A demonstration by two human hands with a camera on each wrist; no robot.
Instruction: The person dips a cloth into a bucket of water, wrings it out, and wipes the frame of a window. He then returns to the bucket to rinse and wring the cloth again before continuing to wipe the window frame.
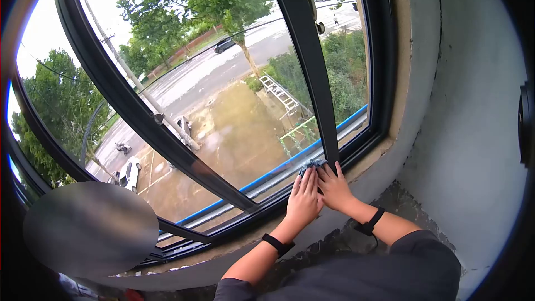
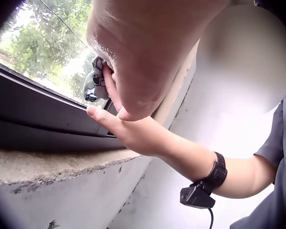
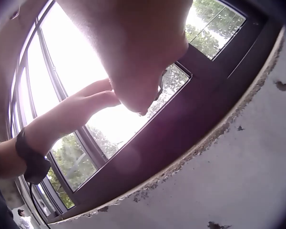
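Observation:
In the head view, a bunched, patterned grey-blue cloth (image 1: 313,165) lies at the lower corner of a glass pane, by the dark upright of the window frame (image 1: 312,72). My left hand (image 1: 304,199) presses on it with straight fingers pointing up. Right beside it, my right hand (image 1: 335,190) has its fingers spread, some over the cloth and some toward the upright. From the left wrist, the cloth (image 2: 94,85) shows pale with dark figures, past the fingers. The right wrist view hides the cloth behind my hand (image 3: 138,86).
A rough plaster sill (image 1: 365,161) runs below the window, and a grey wall (image 1: 473,106) stands at right. Another dark upright (image 1: 167,128) crosses the window at left. A blurred round patch (image 1: 92,228) covers the lower left. Both wrists wear black straps with cameras (image 2: 198,195).

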